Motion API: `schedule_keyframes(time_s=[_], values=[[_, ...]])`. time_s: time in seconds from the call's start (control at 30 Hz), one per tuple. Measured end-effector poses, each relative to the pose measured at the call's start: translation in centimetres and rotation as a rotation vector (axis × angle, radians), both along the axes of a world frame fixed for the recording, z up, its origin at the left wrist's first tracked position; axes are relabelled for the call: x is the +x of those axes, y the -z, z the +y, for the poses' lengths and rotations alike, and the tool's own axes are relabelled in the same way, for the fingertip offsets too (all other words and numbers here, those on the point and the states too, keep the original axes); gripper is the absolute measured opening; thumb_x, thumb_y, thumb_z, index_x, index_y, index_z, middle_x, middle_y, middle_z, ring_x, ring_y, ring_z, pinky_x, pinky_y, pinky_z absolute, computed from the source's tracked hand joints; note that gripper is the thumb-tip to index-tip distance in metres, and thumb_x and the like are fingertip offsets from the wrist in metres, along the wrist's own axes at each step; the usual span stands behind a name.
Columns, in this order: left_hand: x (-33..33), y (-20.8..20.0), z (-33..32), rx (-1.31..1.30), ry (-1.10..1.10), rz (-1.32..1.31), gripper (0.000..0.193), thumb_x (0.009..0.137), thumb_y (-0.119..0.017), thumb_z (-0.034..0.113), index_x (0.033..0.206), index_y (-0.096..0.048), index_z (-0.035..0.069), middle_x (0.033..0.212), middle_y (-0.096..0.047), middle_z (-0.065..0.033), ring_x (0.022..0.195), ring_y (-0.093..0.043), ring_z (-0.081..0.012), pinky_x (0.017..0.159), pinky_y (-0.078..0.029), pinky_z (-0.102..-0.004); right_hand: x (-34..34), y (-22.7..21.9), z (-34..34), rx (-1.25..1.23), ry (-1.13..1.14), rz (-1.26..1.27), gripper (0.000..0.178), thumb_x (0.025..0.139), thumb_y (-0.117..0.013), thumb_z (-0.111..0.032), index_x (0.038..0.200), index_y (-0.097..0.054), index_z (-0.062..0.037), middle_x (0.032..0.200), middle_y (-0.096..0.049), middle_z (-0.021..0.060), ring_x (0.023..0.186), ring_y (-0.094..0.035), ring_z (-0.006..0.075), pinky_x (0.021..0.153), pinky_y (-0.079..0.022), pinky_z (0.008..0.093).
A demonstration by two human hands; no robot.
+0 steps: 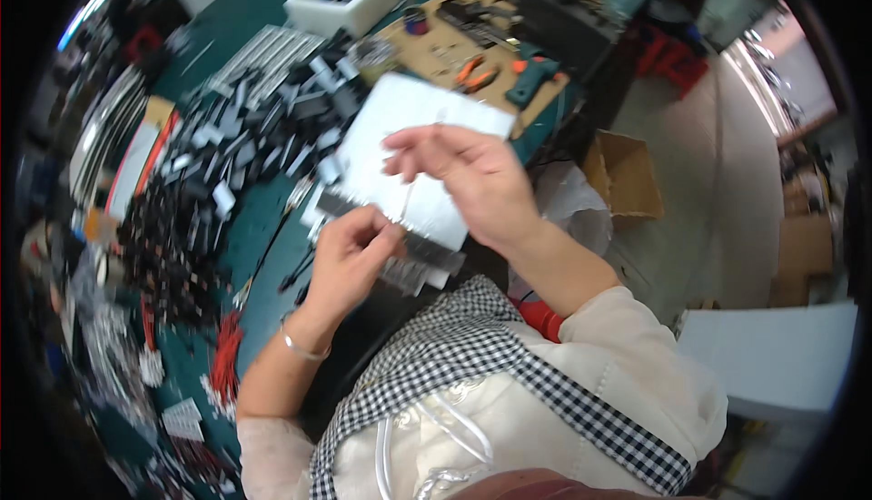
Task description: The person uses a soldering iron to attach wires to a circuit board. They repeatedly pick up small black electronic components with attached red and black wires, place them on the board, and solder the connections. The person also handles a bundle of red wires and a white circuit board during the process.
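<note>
A white foam-like board (372, 141) lies at the table's near edge. Across its near end runs a dark grey flat strip (431, 250), with pale, ridged pieces below it. My left hand (350, 250) rests over the middle of this strip, thumb and forefinger pinched together; its fingers cover what they grip. Above the board hovers my right hand (481, 178), blurred, the fingers curled and thumb drawn in near the forefinger. Anything between those fingertips is too small to tell.
Black and silver small parts (245, 132) are heaped left of the board, beside dark cables (173, 237) and red wires (225, 355). Behind are a white box (341, 0), orange-handled pliers (475, 76) and a green glue gun (531, 78). A cardboard box (622, 178) stands at right.
</note>
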State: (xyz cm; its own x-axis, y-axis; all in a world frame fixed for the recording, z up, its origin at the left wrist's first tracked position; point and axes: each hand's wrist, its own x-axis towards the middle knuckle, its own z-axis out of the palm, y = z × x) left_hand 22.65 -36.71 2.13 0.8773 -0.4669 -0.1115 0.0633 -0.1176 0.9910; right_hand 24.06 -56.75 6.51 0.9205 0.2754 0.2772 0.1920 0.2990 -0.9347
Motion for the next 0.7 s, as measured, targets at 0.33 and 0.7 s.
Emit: schedule_keyframes(time_s=[0.33,0.7], values=[[0.9,-3.8,1.6,-0.215,-0.123,-0.218,0.027,0.097,-0.056,0.009,0.12,-0.058,-0.005,0.096,-0.064,-0.0058,0.081,-0.057,-0.0085,0.069,-0.045,-0.0198,3.4,-0.6,3.3,-0.374,0.015,-0.583,0.03,0.098,-0.053,-0.017,0.124,-0.062,-0.0048,0.13,-0.058,0.0104,0.118,-0.053,0.0188,0.101,-0.041,0.0325],[-1.5,-1.3,9.3,0.397,-0.454,-0.102,0.018,0.096,-0.055,0.011,0.092,-0.068,-0.001,0.064,-0.056,0.003,0.056,-0.045,-0.0019,0.05,-0.034,-0.0193,11.7,5.6,2.8,-1.052,-0.303,-0.738,0.061,0.071,-0.053,0.017,0.122,-0.063,-0.0149,0.133,-0.049,0.0096,0.126,-0.044,0.03,0.106,-0.037,0.0393]])
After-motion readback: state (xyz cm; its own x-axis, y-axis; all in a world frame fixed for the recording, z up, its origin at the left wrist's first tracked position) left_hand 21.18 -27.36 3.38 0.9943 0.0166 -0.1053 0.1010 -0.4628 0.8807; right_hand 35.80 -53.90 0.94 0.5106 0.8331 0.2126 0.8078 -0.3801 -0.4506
